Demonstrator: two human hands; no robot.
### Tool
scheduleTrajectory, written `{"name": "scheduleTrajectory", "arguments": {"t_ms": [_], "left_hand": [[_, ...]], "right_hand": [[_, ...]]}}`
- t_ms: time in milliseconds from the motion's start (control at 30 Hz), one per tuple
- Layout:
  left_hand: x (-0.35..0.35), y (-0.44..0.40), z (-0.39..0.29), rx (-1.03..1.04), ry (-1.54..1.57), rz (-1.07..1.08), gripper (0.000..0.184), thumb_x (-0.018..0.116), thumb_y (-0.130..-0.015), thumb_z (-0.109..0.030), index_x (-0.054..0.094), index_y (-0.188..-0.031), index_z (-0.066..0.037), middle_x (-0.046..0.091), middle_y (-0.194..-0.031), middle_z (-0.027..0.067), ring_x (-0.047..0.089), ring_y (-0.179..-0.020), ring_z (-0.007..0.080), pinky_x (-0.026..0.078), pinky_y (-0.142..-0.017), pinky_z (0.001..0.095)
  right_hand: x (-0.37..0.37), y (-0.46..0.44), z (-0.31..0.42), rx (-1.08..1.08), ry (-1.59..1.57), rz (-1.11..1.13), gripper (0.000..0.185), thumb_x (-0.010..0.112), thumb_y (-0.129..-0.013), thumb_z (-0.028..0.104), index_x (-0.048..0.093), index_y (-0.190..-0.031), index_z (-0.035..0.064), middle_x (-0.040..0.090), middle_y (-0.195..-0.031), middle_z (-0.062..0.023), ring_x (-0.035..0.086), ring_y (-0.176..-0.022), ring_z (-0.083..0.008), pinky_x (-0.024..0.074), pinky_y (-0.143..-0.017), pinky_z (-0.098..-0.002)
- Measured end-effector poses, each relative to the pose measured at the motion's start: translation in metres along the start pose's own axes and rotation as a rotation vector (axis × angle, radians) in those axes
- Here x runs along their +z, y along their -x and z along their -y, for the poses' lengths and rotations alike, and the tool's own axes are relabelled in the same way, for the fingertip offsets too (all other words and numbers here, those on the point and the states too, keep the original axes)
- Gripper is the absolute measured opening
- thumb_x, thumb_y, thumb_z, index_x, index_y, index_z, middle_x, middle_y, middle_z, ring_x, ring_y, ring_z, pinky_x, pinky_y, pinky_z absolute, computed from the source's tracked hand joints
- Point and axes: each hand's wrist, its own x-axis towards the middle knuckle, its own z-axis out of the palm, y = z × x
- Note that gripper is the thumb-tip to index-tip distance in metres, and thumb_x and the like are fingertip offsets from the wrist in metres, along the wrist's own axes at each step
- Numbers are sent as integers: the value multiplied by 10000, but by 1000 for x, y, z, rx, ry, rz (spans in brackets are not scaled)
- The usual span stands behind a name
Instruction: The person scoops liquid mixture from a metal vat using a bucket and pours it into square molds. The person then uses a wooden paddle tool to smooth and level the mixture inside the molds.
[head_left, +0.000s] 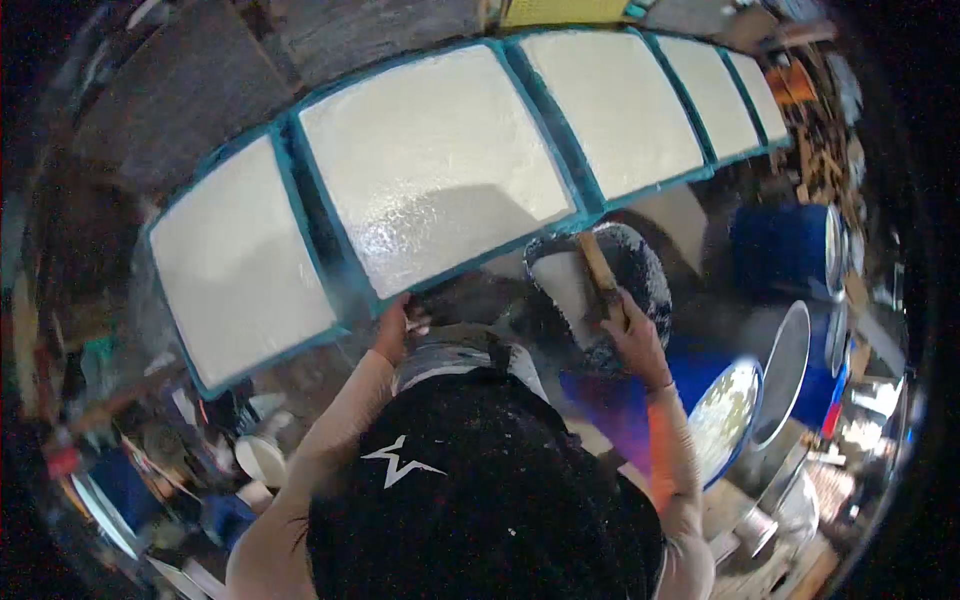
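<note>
My right hand (634, 338) is closed around a wooden handle (597, 262) that slants over a dark bucket (657, 280) smeared with white. What is at the handle's far end I cannot make out. Close to the lower edge of a long teal frame (310, 215) is my left hand (394, 332), its fingers curled; whatever they hold is too small to name. Teal bars divide the frame into several panels filled with a smooth, cream-white surface (430, 150), which shines wet near the lower edge of the big middle panel.
Blue drums (785, 245) stand at the right, near a blue-rimmed round container (725, 425) with white residue. Wood scraps (825, 165) pile up at the far right. A white tub (262, 460) sits among clutter at lower left. A black cap (480, 490) fills the lower middle.
</note>
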Motion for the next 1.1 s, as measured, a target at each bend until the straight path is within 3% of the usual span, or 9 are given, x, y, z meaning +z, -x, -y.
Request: {"name": "scheduleTrajectory", "arguments": {"t_ms": [133,200,400,567,633,733,900,1033,1100], "left_hand": [[-47,-22,1,-52,-400,276,317,504,-967,-356,556,-1088,-68,637,-864,82,642,-732,192,510,-613,312],[-44,-17,-13,265,-766,352,295,513,-968,-296,553,-1128,-52,644,-936,93,643,-777,189,514,-644,309],[-86,-80,8,-81,-591,768,263,511,-973,-204,578,-1172,-45,649,-1039,99,631,-930,195,514,-778,332],[-118,-142,23,148,-686,1196,263,510,-976,-126,599,-1209,-40,654,-1124,104,622,-1058,200,514,-889,352],[-107,-129,27,-34,-385,1179,289,522,-968,-115,562,-1244,-39,647,-1122,103,628,-1034,210,528,-866,352],[-72,-72,-8,-141,-681,591,286,535,-956,-119,509,-1223,-18,619,-1086,83,629,-1011,207,535,-823,288],[-84,-134,-1,-695,-554,691,488,402,-986,-469,527,-1117,-16,601,-1009,81,655,-1000,291,494,-811,359],[-27,-48,-32,-512,-647,396,416,453,-988,-390,564,-1132,-16,607,-938,69,648,-953,267,491,-787,360],[-52,-93,-1,-289,-824,634,396,472,-986,-336,560,-1182,-4,604,-977,95,636,-950,254,489,-814,363]], "right_hand": [[-1,-1,58,41,41,50,505,652,-870,155,501,-1329,7,638,-1101,-271,642,-1037,-378,487,-866,-397],[12,-6,60,17,99,-38,473,630,-882,212,515,-1302,26,647,-1047,-277,645,-961,-420,498,-816,-445],[22,-29,66,202,432,98,499,613,-864,339,529,-1238,19,667,-979,-261,636,-960,-441,496,-786,-517],[22,-35,105,47,457,-55,395,587,-867,312,557,-1118,8,659,-942,-293,642,-887,-463,506,-796,-540],[32,-44,84,0,479,-48,375,568,-873,298,560,-1095,-4,658,-931,-298,647,-875,-460,513,-795,-536],[27,-53,98,-92,539,-30,362,560,-866,275,560,-1077,-19,662,-901,-288,655,-857,-448,524,-781,-522],[48,-85,51,-125,726,48,357,575,-818,242,570,-1037,-40,669,-838,-244,670,-812,-420,540,-749,-493],[42,-76,75,-96,681,-21,334,579,-784,209,601,-993,-52,677,-851,-226,686,-814,-386,545,-741,-472],[43,-80,82,-132,639,-6,343,579,-770,180,619,-1014,-58,678,-880,-240,687,-833,-379,548,-750,-459]]}}
